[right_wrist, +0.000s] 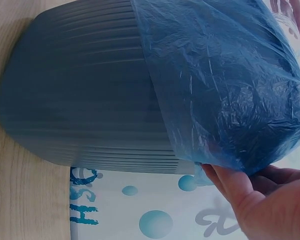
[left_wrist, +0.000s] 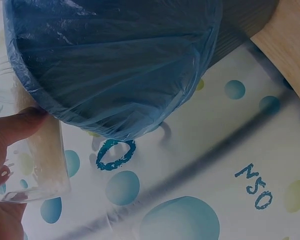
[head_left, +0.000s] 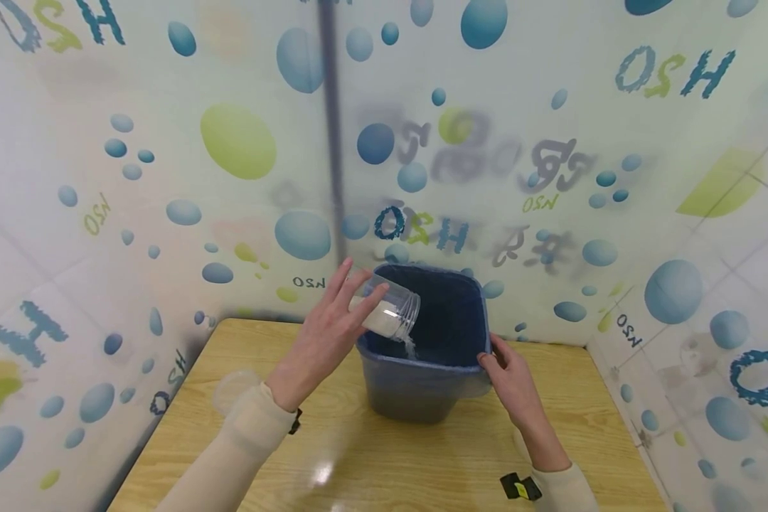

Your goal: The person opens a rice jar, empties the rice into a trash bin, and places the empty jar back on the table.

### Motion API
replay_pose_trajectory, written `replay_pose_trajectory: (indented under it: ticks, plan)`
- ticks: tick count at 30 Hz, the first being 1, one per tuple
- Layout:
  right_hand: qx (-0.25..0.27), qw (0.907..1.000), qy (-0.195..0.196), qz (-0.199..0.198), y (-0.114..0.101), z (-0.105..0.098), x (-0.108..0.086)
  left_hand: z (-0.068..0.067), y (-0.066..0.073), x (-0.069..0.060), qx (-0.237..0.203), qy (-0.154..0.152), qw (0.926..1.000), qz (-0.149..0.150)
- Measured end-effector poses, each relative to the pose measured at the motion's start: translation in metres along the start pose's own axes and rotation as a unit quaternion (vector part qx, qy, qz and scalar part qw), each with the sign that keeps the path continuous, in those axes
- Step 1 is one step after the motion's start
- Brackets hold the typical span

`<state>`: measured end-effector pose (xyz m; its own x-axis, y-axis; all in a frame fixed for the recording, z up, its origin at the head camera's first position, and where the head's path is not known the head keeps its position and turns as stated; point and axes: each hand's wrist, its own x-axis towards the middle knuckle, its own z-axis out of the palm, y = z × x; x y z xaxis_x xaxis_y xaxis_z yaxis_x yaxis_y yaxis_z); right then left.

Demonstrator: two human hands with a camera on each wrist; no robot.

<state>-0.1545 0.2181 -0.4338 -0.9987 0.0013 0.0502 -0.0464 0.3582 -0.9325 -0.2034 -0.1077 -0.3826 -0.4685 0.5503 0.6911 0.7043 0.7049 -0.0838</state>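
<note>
My left hand grips a clear jar, tipped with its mouth down to the right over the bin. Pale grainy contents lie along the jar's lower side, and some spill past its mouth at the bin's near edge. The grey-blue trash bin stands on the table, slightly tilted in the head view. Its mouth is lined with a thin blue plastic bag folded over the rim. At the right rim my right hand holds the edge, thumb on top and fingers outside. The bin's bottom inside is hidden.
The wooden table stands in a corner against patterned walls. A translucent round piece lies left, partly behind the left forearm. Black straps show at both wrists.
</note>
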Motion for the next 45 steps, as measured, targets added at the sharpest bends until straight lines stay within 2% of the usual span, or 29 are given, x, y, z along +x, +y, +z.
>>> replay_pose_trajectory:
  ticks: [6,16,32,36,45]
  plan:
    - [0.002,1.0,-0.002,-0.002,0.0013,0.0007,0.0008,-0.0006,0.0004,-0.0004,-0.01,-0.008,0.9999,-0.003]
    - [0.006,1.0,-0.001,-0.004,0.0017,0.0008,0.0008,-0.001,0.001,0.0011,-0.012,-0.022,0.9996,0.012]
    - [0.002,1.0,-0.005,0.005,0.0017,-0.0001,0.0006,-0.0032,0.002,0.0031,0.003,-0.033,0.9993,0.017]
    - [0.002,1.0,-0.006,0.008,0.0025,-0.0003,0.0009,-0.0032,0.0013,0.0035,0.003,-0.026,0.9995,0.02]
    - [0.002,1.0,0.002,0.002,0.0011,0.0,0.0001,-0.0025,-0.004,0.005,0.0,0.028,0.999,0.035]
